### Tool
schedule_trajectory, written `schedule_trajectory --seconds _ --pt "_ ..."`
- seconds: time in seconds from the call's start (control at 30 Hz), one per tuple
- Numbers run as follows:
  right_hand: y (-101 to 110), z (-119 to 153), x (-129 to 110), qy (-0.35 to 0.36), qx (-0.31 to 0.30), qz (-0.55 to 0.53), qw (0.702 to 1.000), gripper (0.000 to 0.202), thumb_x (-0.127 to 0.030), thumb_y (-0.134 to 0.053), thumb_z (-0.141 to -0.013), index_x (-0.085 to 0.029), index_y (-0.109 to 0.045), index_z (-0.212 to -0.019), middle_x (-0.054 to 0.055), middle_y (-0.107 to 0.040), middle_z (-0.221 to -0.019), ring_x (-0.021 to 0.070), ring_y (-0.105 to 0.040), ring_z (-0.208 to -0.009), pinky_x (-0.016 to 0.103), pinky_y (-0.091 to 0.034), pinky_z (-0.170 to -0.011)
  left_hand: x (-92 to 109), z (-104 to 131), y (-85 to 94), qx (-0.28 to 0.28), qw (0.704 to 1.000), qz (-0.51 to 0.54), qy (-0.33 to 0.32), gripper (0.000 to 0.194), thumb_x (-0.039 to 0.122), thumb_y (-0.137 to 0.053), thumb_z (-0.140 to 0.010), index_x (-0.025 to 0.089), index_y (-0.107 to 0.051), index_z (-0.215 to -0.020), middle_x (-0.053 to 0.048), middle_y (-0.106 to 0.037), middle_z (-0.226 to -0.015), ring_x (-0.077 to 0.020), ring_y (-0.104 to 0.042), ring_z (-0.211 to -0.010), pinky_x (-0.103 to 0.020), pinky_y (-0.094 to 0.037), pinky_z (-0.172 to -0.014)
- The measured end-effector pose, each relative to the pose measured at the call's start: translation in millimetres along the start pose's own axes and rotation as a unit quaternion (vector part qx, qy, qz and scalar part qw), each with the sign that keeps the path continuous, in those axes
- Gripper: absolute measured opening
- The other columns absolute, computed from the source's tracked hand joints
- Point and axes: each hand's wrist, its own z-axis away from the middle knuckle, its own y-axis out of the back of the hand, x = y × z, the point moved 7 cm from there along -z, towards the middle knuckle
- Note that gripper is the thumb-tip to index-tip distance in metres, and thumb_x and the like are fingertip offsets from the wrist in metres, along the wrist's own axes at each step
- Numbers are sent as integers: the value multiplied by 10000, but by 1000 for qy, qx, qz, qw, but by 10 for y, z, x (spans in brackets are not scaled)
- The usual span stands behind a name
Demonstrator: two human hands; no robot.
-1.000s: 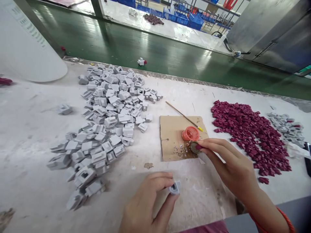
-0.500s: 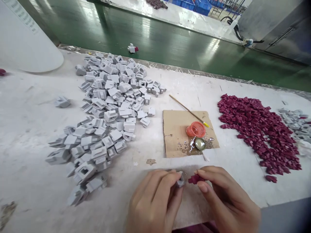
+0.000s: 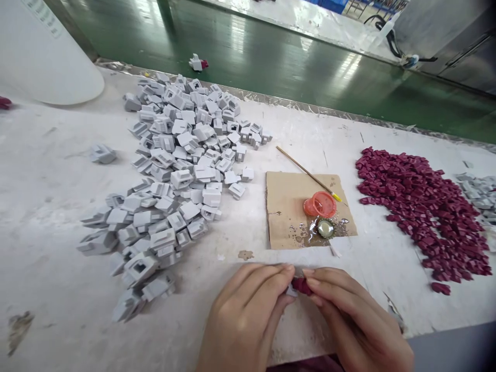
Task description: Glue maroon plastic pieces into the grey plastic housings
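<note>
Down at the near edge of the white table (image 3: 58,206), just my side of the cardboard sheet (image 3: 279,186), I've got both hands almost meeting. My left hand (image 3: 248,310) has a light grey plastic block (image 3: 291,291) pinched between thumb and fingers, mostly covered up, and my right hand (image 3: 356,310) has a little maroon plastic piece (image 3: 301,285) in a fingertip pinch, closed right down to its width. Maroon's up against the grey, but whether it's gone in at all I can't tell, fingers are in the way

Handling guess: both are super light and stiff, no real give, though thin edges might chip. Going by the grey pile (image 3: 186,170), these are hollow, so I'd hold grey by the outer walls and keep fingertips off the opening. Cardboard's wet around the bottle cap (image 3: 325,228), so a damp maroon end could be slick, I'd grip its back end
</note>
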Motion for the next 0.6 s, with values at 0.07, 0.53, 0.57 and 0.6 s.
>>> schedule_trajectory --seconds 0.07,0.53,0.57,0.6 --pt "6 5 0 3 -8 1 1000 360 4 -546 -898 -186 -606 -1198 49 -637 -1134 145 -628 -1061 233 -570 -920 -4 8 2 -6 1000 3 2 196 129 -550 -946 146 -657 -1109 -36 -745 -993 -147 -673 -917 -213 -571 -834" --pt "-14 -74 -206 150 -66 55 985 327 -17 -394 -963 16 -582 -1228 176 -649 -1146 212 -571 -1177 317 -531 -1001 -24 -8 -29 -44 998 -31 -10 182 152 -527 -956 192 -625 -1105 -24 -748 -1018 -136 -683 -944 -204 -570 -852" --pt "-32 -100 -230 155 -72 51 984 317 -55 -375 -985 32 -588 -1204 185 -653 -1131 216 -573 -1171 316 -523 -1009 -41 22 -48 -54 997 -52 -28 191 170 -524 -958 200 -610 -1125 -22 -747 -1024 -139 -689 -942 -208 -570 -857" --pt "-52 -121 -249 158 -73 45 984 332 -95 -350 -1006 42 -590 -1190 191 -656 -1119 218 -581 -1159 312 -519 -1010 -70 63 -68 -59 994 -74 -49 203 187 -524 -957 205 -599 -1145 -24 -747 -1030 -148 -697 -938 -221 -569 -869"
